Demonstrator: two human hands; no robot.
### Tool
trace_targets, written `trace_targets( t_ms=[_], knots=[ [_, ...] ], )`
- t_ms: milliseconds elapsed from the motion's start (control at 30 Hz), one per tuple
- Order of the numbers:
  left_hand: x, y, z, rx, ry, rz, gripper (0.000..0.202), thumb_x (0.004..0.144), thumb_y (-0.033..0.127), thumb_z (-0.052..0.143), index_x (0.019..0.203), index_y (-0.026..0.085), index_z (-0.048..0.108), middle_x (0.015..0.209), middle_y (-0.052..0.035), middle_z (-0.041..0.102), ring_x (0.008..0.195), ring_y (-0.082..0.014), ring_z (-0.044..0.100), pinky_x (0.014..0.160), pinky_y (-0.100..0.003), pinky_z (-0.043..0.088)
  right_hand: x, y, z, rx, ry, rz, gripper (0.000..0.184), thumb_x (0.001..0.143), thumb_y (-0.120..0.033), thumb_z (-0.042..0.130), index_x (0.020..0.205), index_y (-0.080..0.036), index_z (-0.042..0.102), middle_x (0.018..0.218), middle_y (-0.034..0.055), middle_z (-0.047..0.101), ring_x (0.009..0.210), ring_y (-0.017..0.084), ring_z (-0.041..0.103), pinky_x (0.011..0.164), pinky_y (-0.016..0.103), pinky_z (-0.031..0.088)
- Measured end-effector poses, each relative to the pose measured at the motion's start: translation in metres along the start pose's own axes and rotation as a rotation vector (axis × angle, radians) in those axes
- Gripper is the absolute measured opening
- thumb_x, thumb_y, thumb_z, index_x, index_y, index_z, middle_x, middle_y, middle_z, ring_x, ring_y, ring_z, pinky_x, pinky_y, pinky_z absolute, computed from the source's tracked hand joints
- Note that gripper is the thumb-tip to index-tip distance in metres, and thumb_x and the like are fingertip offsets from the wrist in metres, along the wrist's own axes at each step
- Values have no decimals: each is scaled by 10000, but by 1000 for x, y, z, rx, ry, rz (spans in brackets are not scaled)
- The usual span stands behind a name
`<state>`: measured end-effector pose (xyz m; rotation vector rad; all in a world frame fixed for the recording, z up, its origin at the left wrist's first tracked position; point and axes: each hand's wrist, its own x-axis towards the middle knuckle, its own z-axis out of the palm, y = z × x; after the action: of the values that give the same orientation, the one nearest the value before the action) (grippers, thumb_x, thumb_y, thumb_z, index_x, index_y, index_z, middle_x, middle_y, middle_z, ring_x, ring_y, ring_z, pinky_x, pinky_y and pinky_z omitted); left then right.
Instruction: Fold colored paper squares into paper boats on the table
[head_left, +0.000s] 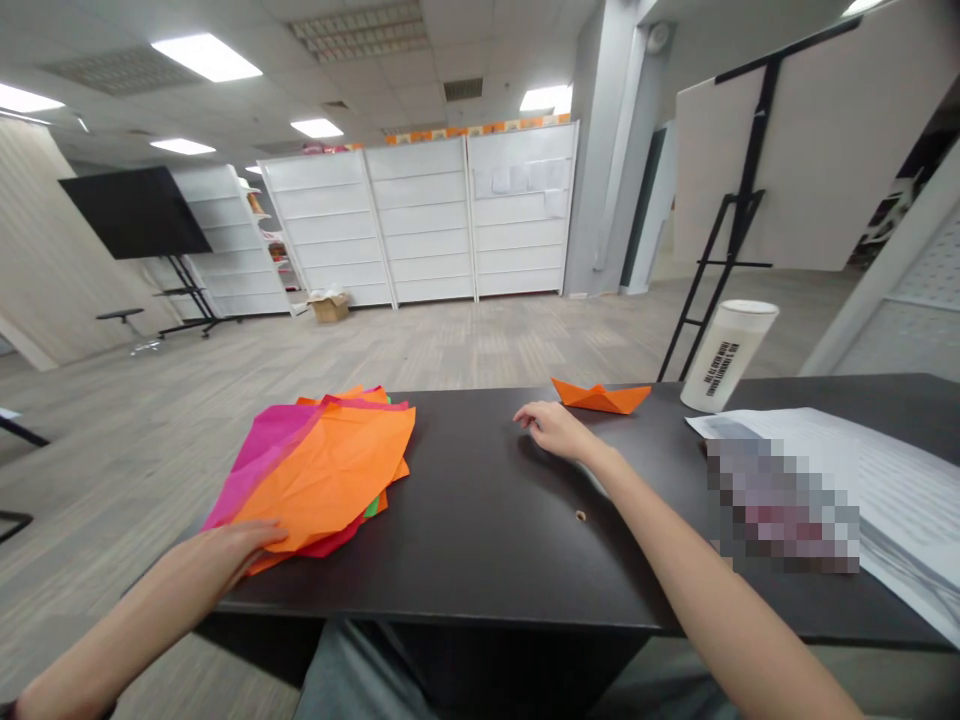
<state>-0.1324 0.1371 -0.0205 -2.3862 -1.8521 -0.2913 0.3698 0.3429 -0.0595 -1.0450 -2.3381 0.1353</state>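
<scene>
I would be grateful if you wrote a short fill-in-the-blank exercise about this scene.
1. The left hand touches the paper stack, which lies toward the ____ end of the desk.
2. The folded boat beside the right hand is ____ in colour.
3. The cup is ____ with black lettering.
Missing words: left; orange; white.

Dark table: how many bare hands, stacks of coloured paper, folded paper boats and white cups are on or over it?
Bare hands, left hand and right hand: 2
Coloured paper stack: 1
Orange paper boat: 1
White cup: 1
Total: 5
</scene>
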Motion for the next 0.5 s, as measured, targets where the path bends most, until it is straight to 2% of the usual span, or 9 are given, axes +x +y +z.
trace_targets(
  t_ms=[67,100,167,233,333,367,433,500],
  knots=[
    [-2,18,-12,89,75,129,363,877,361,437,1057,297,746,1114,-10,751,951,-252,737,847,-339,608,0,0,0,-7,-8,-4,384,739,11,469,986,-176,696,861,40,714,834,185,646,815,309,469],
    [-2,34,-17,117,154,187,346,902,374,450,1091,296,729,1135,-11,746,978,-245,729,862,-329,603,0,0,0,-11,-11,-5,387,741,11,469,995,-176,693,865,41,711,841,186,642,819,311,468],
    [-1,78,-19,117,296,388,323,940,399,470,1148,288,690,1141,-9,744,976,-208,728,886,-281,588,0,0,0,-17,-13,-7,405,746,15,464,1031,-173,682,890,50,703,866,190,633,831,319,466],
    [1,128,-11,88,332,567,287,958,337,481,1165,252,662,1144,-13,744,973,-167,725,879,-213,575,0,0,0,-23,-13,-3,428,747,20,459,1072,-167,665,931,63,696,898,194,624,846,327,465],
    [3,193,15,-9,269,694,332,937,139,427,1173,217,649,1105,-21,757,958,-141,727,841,-171,575,-1,1,0,-30,-22,13,434,746,27,460,1089,-156,654,969,80,690,927,196,618,853,329,469],
    [3,208,23,-22,205,686,344,921,128,450,1198,213,638,1134,-33,747,1002,-161,717,861,-202,580,-2,1,0,-32,-28,18,429,750,27,462,1089,-154,653,973,82,691,931,196,619,852,326,470],
    [3,222,30,-70,119,714,402,884,249,590,1283,210,590,1240,-69,699,1103,-221,680,895,-266,585,-3,1,-1,-34,-41,26,416,765,24,468,1093,-153,652,983,85,691,940,194,618,851,321,471],
    [4,217,28,-133,-17,728,775,780,411,731,1457,202,417,1382,-107,596,1206,-259,617,971,-309,553,-3,1,-1,-37,-52,28,407,780,19,470,1098,-157,652,999,86,687,955,194,610,859,319,467]
  ],
)
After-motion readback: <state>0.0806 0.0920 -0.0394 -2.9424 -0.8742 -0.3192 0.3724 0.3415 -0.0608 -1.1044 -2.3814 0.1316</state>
